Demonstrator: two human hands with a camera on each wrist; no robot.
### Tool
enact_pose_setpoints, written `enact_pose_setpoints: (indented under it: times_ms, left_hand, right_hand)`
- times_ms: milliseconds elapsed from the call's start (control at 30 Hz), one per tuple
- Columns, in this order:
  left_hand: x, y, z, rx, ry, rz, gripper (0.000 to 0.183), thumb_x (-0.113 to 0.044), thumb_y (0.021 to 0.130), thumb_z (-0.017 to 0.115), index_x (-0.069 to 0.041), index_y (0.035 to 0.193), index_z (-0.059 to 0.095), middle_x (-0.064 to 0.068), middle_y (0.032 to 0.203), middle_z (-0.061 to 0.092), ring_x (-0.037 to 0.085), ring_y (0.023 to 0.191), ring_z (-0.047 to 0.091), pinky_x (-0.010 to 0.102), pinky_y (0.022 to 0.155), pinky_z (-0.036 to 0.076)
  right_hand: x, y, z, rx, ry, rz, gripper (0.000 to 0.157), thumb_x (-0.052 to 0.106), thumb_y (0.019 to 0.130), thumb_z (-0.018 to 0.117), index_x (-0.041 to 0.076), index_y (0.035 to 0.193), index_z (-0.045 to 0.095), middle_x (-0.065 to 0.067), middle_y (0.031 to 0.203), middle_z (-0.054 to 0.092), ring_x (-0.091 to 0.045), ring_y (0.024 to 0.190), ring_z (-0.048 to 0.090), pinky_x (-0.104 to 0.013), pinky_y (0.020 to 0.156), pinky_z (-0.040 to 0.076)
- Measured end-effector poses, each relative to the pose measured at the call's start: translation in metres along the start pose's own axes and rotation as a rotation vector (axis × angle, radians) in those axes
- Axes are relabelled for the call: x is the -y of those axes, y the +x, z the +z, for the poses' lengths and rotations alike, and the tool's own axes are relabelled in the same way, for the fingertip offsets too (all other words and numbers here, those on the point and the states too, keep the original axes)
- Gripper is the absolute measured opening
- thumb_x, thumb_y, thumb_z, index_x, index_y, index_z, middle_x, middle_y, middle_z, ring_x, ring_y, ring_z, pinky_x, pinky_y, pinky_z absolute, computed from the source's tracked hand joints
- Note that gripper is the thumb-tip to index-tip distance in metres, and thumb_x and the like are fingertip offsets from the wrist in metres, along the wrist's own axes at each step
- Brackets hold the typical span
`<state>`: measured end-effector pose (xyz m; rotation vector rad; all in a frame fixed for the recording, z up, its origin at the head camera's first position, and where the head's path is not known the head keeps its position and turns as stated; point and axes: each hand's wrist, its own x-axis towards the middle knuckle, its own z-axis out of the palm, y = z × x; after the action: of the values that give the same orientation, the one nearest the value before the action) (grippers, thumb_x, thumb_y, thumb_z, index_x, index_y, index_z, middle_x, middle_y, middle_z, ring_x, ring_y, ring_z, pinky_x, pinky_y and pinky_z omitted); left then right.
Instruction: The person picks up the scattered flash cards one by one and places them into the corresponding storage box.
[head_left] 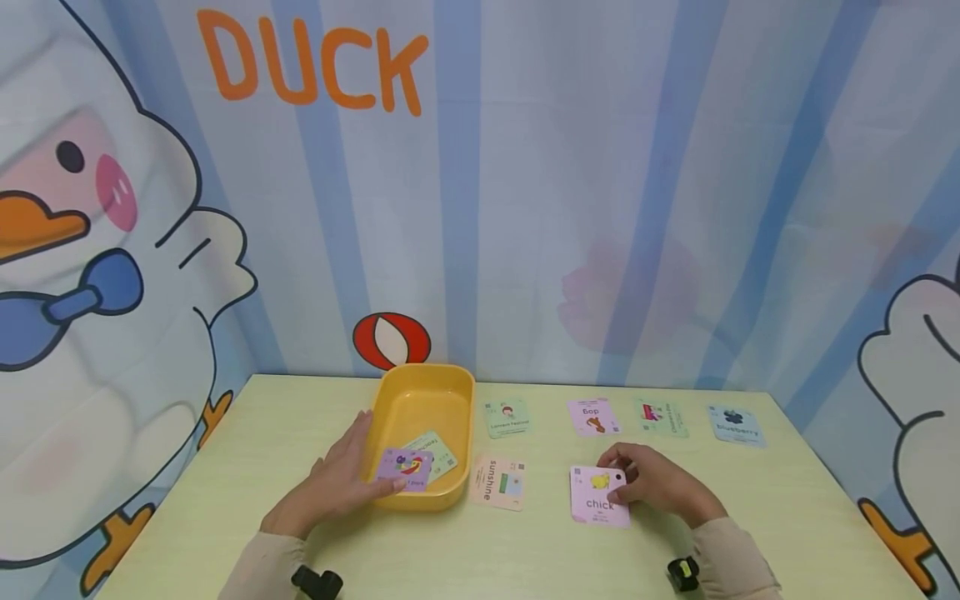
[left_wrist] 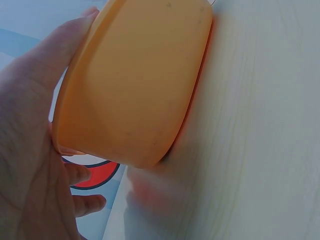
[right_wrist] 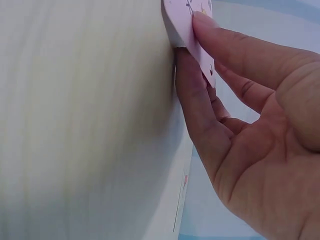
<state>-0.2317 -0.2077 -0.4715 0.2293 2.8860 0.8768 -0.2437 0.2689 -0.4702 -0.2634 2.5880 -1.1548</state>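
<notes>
My right hand [head_left: 651, 483] pinches a pink card with a yellow chick and the word "chick" [head_left: 588, 500]. In the right wrist view the thumb lies on the face of the pink card [right_wrist: 182, 22] and fingers are behind it. My left hand [head_left: 339, 475] holds the near left corner of a yellow plastic tray [head_left: 467, 433], thumb over the rim, fingers along the outer side. The left wrist view shows the tray's outer wall [left_wrist: 135, 80] close up. Inside the tray, a purple card with a colourful picture [head_left: 393, 463] overlaps a green card [head_left: 438, 450].
Right of the tray lies an orange "sunshine" card [head_left: 498, 483]. Farther back are a green card with a figure [head_left: 507, 418], a pink dog card [head_left: 594, 417], another green card [head_left: 663, 418] and a blue "blueberry" card [head_left: 737, 427]. A printed curtain [head_left: 525, 208] hangs behind the table.
</notes>
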Motion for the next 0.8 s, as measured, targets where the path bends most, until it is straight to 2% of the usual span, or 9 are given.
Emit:
enact_pose_setpoints:
  times_ms: [167,300,400,800]
  left_hand:
    - [-0.0008,-0.0001,-0.0002,-0.004,0.005,-0.003,0.127,-0.073,0.077,0.070,-0.010,0.164,0.002,0.017,0.170,0.006,0.045,0.153,0.017,0.083,0.108,0.013]
    - [-0.0013,0.0000,-0.0003,0.000,0.004,-0.013,0.128,-0.073,0.076,0.070,-0.010,0.164,0.002,0.017,0.171,0.005,0.045,0.153,0.016,0.083,0.108,0.013]
    - [-0.0014,-0.0001,-0.0003,0.004,0.003,-0.016,0.128,-0.074,0.076,0.070,-0.011,0.164,0.001,0.017,0.171,0.005,0.045,0.153,0.016,0.083,0.109,0.013]
    - [-0.0015,-0.0014,-0.0006,0.000,0.000,0.002,0.126,-0.073,0.078,0.069,-0.010,0.164,0.001,0.017,0.170,0.005,0.046,0.153,0.016,0.084,0.108,0.012]
  right_hand:
    - [-0.0030,-0.0022,-0.0022,0.040,0.060,-0.055,0.037,0.001,0.085,0.079,0.003,0.118,0.064,-0.010,0.104,0.062,-0.023,0.088,0.053,-0.032,0.074,0.047]
    - [-0.0041,-0.0028,-0.0038,0.048,0.067,-0.076,0.037,0.004,0.086,0.078,0.004,0.121,0.064,-0.010,0.098,0.060,-0.023,0.086,0.051,-0.029,0.072,0.044]
    - [-0.0049,-0.0023,-0.0042,0.052,0.082,-0.075,0.036,0.005,0.088,0.077,0.005,0.122,0.064,-0.010,0.098,0.059,-0.023,0.087,0.051,-0.029,0.072,0.044]
    - [-0.0106,0.0001,-0.0047,0.071,0.211,-0.022,0.037,0.006,0.092,0.072,0.004,0.127,0.061,-0.013,0.104,0.059,-0.025,0.085,0.058,-0.036,0.069,0.055]
